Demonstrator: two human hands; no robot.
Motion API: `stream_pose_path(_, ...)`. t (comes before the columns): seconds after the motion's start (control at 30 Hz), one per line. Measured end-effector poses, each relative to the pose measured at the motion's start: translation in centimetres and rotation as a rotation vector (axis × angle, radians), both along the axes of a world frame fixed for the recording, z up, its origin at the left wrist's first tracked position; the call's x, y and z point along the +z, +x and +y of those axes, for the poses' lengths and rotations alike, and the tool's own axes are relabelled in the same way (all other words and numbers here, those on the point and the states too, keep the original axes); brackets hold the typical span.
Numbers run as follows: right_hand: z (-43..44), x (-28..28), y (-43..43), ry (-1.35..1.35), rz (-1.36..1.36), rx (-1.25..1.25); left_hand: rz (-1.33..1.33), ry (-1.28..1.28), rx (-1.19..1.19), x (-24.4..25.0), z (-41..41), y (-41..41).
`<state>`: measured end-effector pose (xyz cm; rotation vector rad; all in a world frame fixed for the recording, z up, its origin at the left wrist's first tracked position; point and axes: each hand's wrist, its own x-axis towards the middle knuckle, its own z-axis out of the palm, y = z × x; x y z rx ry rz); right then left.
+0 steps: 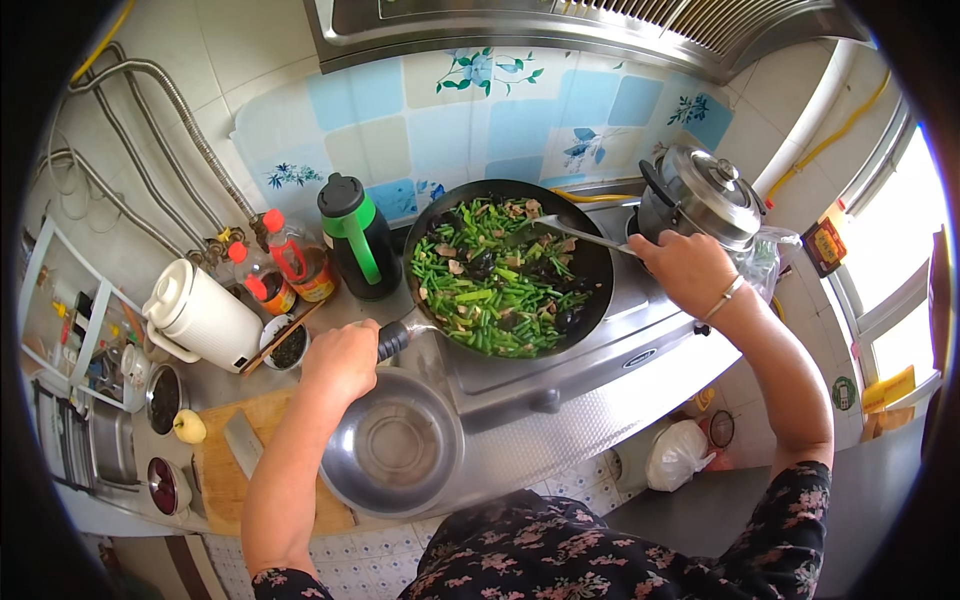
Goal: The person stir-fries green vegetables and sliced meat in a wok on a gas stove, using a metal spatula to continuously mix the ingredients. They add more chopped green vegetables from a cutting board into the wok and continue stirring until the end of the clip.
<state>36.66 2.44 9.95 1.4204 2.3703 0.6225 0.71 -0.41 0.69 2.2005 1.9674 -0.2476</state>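
Note:
My left hand [346,358] is closed around the black handle of a wok [600,300] on the gas stove. Chopped green stalks [480,300] with meat pieces and dark, ruffled pieces fill the wok. In my right hand [686,270] is the handle of a metal spatula [581,231]; its blade lies among the food near the wok's upper right part, partly hidden. An empty stainless steel bowl [349,450] stands on the counter below my left hand. Right of the wok, a lidded steel pot [694,199] sits at the back of the stove.
Left of the wok stand a green and black thermos [360,240], two red-capped bottles [300,259], a white kettle [202,315] and a small bowl [301,345] with chopsticks across it. A cleaver [241,439] lies on the wooden cutting board [214,495]. The range hood [480,34] hangs above.

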Motion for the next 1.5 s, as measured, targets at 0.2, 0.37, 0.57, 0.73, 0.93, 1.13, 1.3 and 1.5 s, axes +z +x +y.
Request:
stream_pose_path(0.2,-2.9,-1.1,-0.8,-0.014,-0.033,0.210,0.018,-0.005,-0.002,0.2,-0.1,0.1)
stream_pose_path(0.37,-2.7,-4.5,-3.3,0.021,0.088,0.174,0.025,0.010,-0.012,0.5,0.1,0.7)
stream_pose_path(0.57,-1.9,-2.0,-1.4,0.059,0.036,0.080,0.035,0.020,-0.009,0.2,0.0,0.0)
stream_pose_path(0.73,0.1,-4.4,1.0,0.011,0.071,-0.054,0.023,0.013,-0.024,0.2,0.1,0.4)
stream_pose_path(0.93,-1.4,-3.5,0.5,0.056,0.030,0.050,0.031,-0.017,0.005,0.3,0.1,0.4)
stream_pose_path(1.13,2.7,-1.3,-1.1,0.151,0.140,-0.007,0.019,-0.020,0.016,0.2,0.0,0.0)
stream_pose_path(1.3,7.7,-3.0,-3.6,0.085,0.177,-0.086,-0.003,0.004,-0.007,0.6,-0.1,0.5)
stream_pose_path(1.5,7.6,-2.0,-2.4,-0.223,0.236,0.166,-0.016,0.023,-0.032,0.3,0.0,0.3)
